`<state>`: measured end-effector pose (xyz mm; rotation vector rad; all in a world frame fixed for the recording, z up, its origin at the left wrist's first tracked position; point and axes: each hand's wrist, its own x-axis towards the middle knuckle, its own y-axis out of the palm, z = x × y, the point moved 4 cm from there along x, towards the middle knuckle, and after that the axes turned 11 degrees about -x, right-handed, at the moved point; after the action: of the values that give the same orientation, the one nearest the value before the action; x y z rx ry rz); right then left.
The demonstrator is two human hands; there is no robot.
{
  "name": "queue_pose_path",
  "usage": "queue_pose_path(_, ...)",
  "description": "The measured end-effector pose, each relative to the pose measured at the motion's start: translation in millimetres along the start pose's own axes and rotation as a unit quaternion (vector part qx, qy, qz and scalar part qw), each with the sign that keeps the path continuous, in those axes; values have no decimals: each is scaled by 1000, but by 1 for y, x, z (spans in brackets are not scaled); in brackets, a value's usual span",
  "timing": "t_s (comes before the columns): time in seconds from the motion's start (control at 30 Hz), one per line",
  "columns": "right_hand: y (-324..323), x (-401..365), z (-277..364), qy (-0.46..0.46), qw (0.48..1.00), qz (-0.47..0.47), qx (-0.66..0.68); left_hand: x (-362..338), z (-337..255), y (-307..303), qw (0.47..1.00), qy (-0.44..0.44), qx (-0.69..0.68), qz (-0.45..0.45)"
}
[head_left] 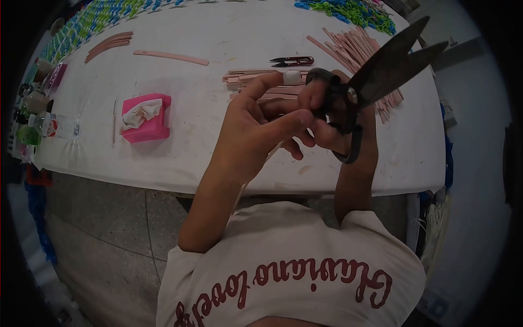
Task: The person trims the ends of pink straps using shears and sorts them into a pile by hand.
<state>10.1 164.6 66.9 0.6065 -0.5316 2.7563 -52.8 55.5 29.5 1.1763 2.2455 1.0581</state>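
Large dark scissors (389,68) are in my right hand (333,137), its fingers through the handle loops. Their blades are spread apart and point up to the right. Close beside the handles is my left hand (245,122), with white tape (292,78) round a fingertip. Its thumb and fingers are bent together; what they pinch is hidden, though a thin pale edge shows below them. Behind my hands lies a stack of flat pink strips (239,78). A small pair of thread snips (292,61) rests just beyond that stack.
More pink strips (348,49) are heaped at the right. A single strip (171,57) and a few curved ones (109,44) lie at the left. A pink tissue box (147,128) stands near a plastic bottle (65,126). Blue and green clips (348,12) cover the white table's (207,158) far edge.
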Motion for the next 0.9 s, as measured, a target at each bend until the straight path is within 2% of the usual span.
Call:
queue_pose_path(0.13,-2,-3,-7,28,999,-4,30,0,3,0,999,-15,-30,2)
queue_pose_path(0.2,-4,-5,-10,77,997,9,15,0,2,1,998,-19,-53,19)
queue_pose_path(0.33,-7,-4,-10,57,997,10,42,3,3,0,998,-13,-58,37)
queue_pose_path(0.43,-13,-4,-11,53,998,8,14,2,3,1,997,-12,-67,42)
queue_pose_path(0.63,-13,-5,-8,34,998,53,-10,2,4,1,997,-24,-64,21)
queue_pose_path(0.7,-14,-9,-16,82,995,51,16,3,5,2,998,-38,-48,19)
queue_pose_path(0.9,-11,-9,-10,107,994,20,7,5,10,-3,999,-19,-36,4)
